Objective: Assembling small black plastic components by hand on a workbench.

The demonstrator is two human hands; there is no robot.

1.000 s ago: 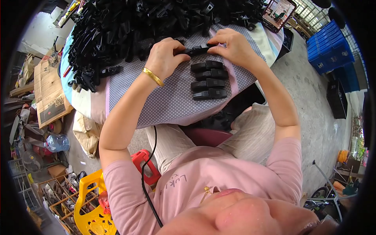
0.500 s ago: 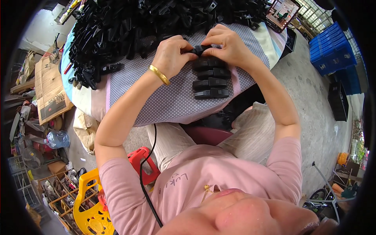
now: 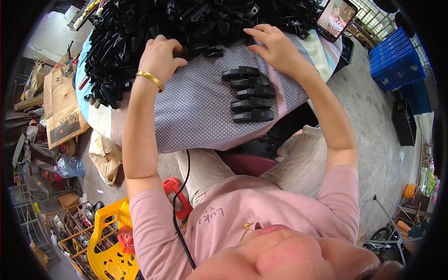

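Note:
Several black plastic clip-like pieces (image 3: 253, 91) lie stacked in a slightly uneven column on the dotted tablecloth (image 3: 196, 112). Beyond them spreads a large heap of similar black pieces (image 3: 154, 23). At the heap's near edge, my left hand (image 3: 161, 58) is open, thumb and fingers apart, with a gold bangle on its wrist. My right hand (image 3: 275, 49) is also open, above the cloth just past the column's far end. Its fingertips are near a small dark piece at the heap's edge, and I see nothing held in it.
A phone (image 3: 336, 18) stands at the table's far right. Blue crates (image 3: 396, 58) and a black crate (image 3: 403, 121) sit on the floor to the right. On the left are a cardboard sheet (image 3: 63, 107) and a yellow chair (image 3: 107, 242). A black cable (image 3: 182, 200) hangs beside my left arm.
My hands have parted, letting go of the black piece they held together. My left hand has moved left to the heap, and one more piece shows whole at the column's far end.

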